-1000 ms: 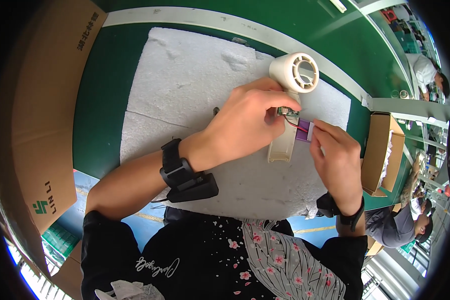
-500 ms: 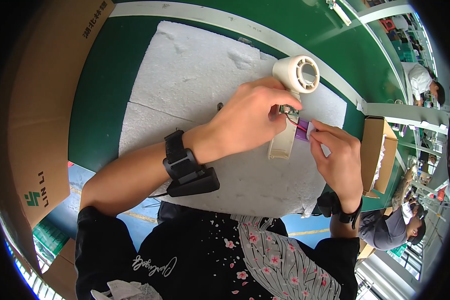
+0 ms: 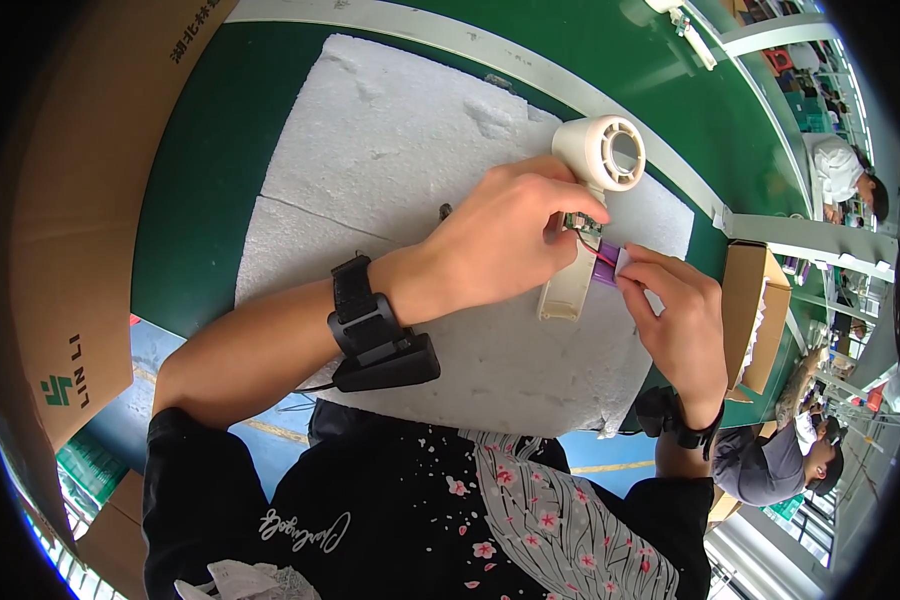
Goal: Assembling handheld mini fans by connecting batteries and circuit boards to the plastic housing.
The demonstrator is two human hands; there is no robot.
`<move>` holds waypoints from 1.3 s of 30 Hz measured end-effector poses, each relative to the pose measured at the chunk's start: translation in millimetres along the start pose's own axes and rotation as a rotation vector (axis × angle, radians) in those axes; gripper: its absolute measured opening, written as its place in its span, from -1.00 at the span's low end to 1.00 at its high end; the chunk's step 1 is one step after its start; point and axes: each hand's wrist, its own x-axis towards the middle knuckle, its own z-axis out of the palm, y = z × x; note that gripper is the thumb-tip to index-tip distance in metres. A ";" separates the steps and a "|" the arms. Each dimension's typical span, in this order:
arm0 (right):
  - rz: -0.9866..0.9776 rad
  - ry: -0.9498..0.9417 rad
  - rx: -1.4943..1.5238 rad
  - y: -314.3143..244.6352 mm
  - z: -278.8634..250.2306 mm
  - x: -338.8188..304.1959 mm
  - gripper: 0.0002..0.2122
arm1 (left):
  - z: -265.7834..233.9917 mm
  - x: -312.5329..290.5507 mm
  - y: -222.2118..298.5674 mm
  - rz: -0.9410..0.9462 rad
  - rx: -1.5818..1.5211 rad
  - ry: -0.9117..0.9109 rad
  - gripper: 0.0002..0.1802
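A cream handheld fan point(image 3: 568, 140) lies on the white foam sheet with its handle casing point(image 3: 564, 296) laid open. My left hand point(image 3: 505, 225) is closed round the upper handle, thumb and fingers by a green circuit board point(image 3: 584, 223). Red and dark wires run from the board toward a purple battery point(image 3: 605, 272) beside the handle. At that battery's right edge, my right hand point(image 3: 678, 315) pinches a small white tab point(image 3: 623, 261) between thumb and forefinger. My left palm hides part of the handle.
Under the work, the foam sheet point(image 3: 370, 130) covers part of a green table point(image 3: 195, 190). A large cardboard box point(image 3: 70, 240) stands at left, a smaller open carton point(image 3: 745, 310) at right. Dark devices point(image 3: 380, 345) are strapped to my wrists. Other people sit far right.
The view has shifted slightly. Both hands keep nearly the same hold, and the right fingers have drawn marginally closer to the battery.
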 end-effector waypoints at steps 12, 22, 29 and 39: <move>-0.001 -0.185 -0.347 -16.5 9.8 7.8 -0.87 | 1.1 -2.2 -2.1 -0.011 0.019 -0.009 -0.66; 0.193 -0.129 0.130 12.2 -4.1 5.0 -0.89 | 4.2 -0.6 -2.8 -0.014 -0.067 0.060 -0.67; 0.832 0.156 -0.148 105.3 -118.7 -66.4 -0.83 | 1.7 -1.6 4.4 -0.035 -0.045 0.038 -0.68; 0.398 0.166 -0.003 96.6 -84.6 44.9 -0.70 | -1.8 -2.6 4.9 -0.139 -0.035 0.031 -0.68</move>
